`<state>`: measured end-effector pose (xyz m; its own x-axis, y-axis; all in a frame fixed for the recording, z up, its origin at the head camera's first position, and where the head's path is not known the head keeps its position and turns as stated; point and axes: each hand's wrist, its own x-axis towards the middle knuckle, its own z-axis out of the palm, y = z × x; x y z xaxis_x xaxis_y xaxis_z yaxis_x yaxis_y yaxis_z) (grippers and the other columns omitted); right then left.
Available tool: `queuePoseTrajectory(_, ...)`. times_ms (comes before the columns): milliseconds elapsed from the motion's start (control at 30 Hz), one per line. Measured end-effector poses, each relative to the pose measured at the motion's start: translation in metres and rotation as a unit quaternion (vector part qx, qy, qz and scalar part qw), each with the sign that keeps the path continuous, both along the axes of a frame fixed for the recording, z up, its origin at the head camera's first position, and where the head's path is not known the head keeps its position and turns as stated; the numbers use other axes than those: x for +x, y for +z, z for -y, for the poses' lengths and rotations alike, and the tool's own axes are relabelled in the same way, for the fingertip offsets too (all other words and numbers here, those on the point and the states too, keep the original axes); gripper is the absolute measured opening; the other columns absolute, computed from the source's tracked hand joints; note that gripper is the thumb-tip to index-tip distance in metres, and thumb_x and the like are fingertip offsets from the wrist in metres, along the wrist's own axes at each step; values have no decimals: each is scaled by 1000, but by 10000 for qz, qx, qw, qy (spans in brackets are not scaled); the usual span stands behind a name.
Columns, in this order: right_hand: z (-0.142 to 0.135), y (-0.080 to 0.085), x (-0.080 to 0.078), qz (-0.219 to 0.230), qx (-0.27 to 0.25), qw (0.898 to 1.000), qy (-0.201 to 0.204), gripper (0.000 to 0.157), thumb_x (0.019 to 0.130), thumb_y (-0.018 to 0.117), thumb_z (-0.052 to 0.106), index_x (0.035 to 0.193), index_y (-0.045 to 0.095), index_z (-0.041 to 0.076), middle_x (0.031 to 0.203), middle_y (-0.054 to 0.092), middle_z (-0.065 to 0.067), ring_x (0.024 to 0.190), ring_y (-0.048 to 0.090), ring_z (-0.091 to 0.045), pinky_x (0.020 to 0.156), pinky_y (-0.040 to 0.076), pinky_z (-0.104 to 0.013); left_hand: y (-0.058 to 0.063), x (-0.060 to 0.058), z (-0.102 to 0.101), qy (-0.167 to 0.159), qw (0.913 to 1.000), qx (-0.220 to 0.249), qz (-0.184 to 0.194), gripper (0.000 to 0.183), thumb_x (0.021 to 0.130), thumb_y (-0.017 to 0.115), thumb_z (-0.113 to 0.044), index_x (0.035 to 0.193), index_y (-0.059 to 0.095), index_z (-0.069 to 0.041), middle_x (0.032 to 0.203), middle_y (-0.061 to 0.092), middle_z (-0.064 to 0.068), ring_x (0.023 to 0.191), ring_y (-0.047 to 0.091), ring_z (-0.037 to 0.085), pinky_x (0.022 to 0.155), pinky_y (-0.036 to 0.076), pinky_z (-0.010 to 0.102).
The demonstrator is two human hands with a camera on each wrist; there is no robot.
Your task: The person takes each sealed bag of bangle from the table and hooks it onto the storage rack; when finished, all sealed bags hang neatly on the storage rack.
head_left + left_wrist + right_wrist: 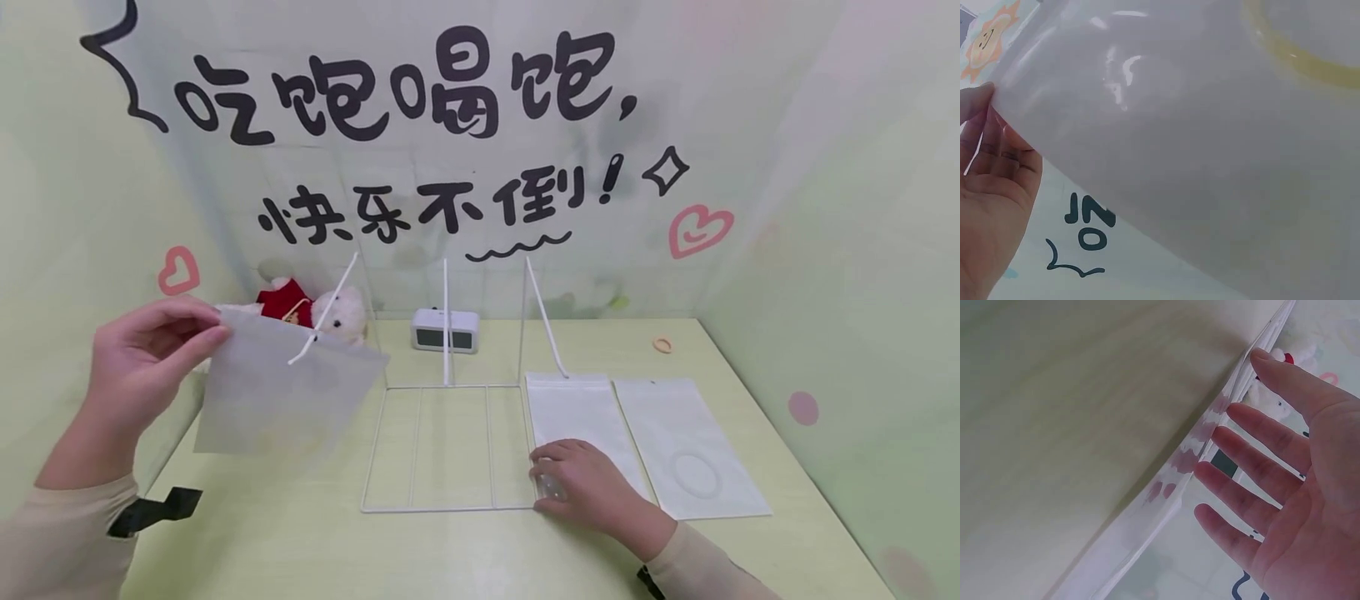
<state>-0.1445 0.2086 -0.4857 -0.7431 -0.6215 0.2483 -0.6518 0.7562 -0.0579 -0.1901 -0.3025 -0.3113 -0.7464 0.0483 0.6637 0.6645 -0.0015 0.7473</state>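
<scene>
Left hand (146, 354) pinches a translucent, rectangular plastic bag (281, 396) by one corner, frame left, at a white wire rack (447, 342). Right hand (581, 485), unclenched, lower right, at a flat white bag (573, 408). Advisable, in judgement: keep the pinched bag's top edge taut.

We've rack (491, 450) on table (300, 546), clock (429, 337) behind, plush (287, 300) left of clock. Left hand (142, 362): raised bag (281, 392), left of rack, before plush. Right of rack we see inner bag (576, 410), then outer bag (678, 442); right hand (588, 487) at inner bag's rack side, ring (655, 342) behind outer bag.
</scene>
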Motion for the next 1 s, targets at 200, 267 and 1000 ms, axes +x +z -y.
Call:
queuePoseTrajectory(200, -1, 0, 0, -17, -19, 10000, 39, 34, 75, 88, 40, 100, 78, 20, 118, 75, 3, 111, 69, -21, 97, 57, -43, -6, -17, -7, 219, 9992, -25, 335, 21, 86, 67, 22, 106, 66, 17, 95, 74, 6, 80, 71, 13, 73, 60, 15)
queuePoseTrajectory(267, -1, 0, 1, -36, -18, 10000, 45, 33, 75, 88, 39, 100, 78, 20, 118, 75, 3, 111, 69, -21, 96, 57, -43, -7, -22, -10, 400, 9983, -78, 412, 19, 87, 69, 18, 106, 67, 15, 95, 73, 5, 80, 71, 12, 73, 60, 14)
queuePoseTrajectory(1000, 1, 0, 1, 44, -11, 10000, -31, 33, 76, 88, 39, 101, 78, 20, 119, 75, 3, 112, 69, -22, 99, 56, -43, -30, -55, -22, 1308, 9795, -773, 1324, 18, 97, 70, -5, 115, 67, -4, 100, 69, -8, 87, 66, 5, 77, 55, 8)
